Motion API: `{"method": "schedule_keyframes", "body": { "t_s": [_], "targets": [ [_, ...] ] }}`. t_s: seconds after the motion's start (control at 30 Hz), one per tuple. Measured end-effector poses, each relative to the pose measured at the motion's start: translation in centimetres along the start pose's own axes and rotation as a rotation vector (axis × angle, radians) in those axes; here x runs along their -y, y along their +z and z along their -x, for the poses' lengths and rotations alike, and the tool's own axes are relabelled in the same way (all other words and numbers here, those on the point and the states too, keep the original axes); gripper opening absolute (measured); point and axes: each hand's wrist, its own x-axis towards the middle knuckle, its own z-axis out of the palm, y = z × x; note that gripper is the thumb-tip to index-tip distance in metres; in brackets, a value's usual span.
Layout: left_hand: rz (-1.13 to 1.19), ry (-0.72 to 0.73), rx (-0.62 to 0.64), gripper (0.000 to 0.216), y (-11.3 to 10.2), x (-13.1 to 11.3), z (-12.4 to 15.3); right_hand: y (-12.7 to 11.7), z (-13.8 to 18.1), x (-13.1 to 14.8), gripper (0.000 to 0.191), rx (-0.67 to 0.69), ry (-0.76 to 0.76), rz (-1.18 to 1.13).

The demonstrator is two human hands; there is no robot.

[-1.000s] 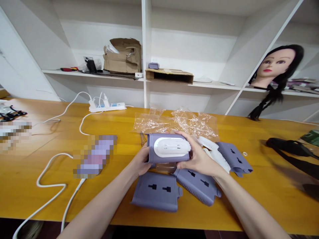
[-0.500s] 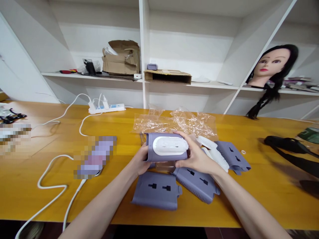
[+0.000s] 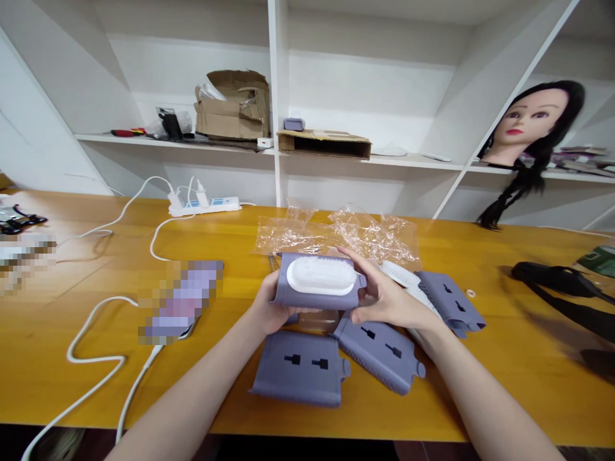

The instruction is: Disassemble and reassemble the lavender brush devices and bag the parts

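A purple-grey plastic casing with a white oval piece, like a brush head, on its facing side is held above the table. My left hand is closed around its left end. At the other end, by a small tab, my right hand curves round the casing with index finger above and thumb below; some fingers are hidden behind it. Below lie two similar casings, one on the left and one on the right, both with dark T-shaped slots. A clear box shows partly under the held casing.
Another slotted casing and white bristled pieces lie right of my hands. Crumpled clear plastic bags are behind. A phone with a cable lies left, near a power strip. Black straps lie far right.
The held casing has shifted slightly left and tilted, and the white piece's dark slots no longer show. My right hand has moved a little right, off the white piece, uncovering the end tab.
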Motion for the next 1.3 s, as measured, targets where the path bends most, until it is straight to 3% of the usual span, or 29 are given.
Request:
{"method": "schedule_keyframes", "body": {
  "t_s": [0.33,0.57,0.73,0.83,0.9,1.17,1.3],
  "targets": [
    [-0.043,-0.100,0.084,0.040,-0.3,0.4,-0.2,0.5,0.0,0.0,0.102,-0.043,0.029,-0.073],
    [-0.022,-0.094,0.016,0.037,0.3,0.1,-0.3,0.8,0.0,0.0,0.097,-0.102,0.001,-0.096],
    [-0.017,-0.101,0.117,0.049,0.7,-0.9,-0.2,1.2,-0.5,-0.7,0.076,-0.212,0.051,-0.248],
    [-0.071,-0.093,0.233,0.057,0.7,-1.4,0.0,1.1,-0.7,-0.8,0.053,-0.224,0.058,-0.443],
    [-0.124,-0.079,0.247,0.058,0.6,-1.6,0.0,1.0,-0.8,-0.7,0.039,-0.214,0.068,-0.507],
    [-0.328,0.057,-0.045,0.054,0.7,-0.9,-0.2,1.0,-0.7,-0.2,0.037,-0.127,0.185,-0.557],
    [-0.381,0.142,-0.112,0.051,1.1,-0.6,-0.2,1.0,-0.6,-0.1,0.042,-0.076,0.200,-0.609]
  ]
}}
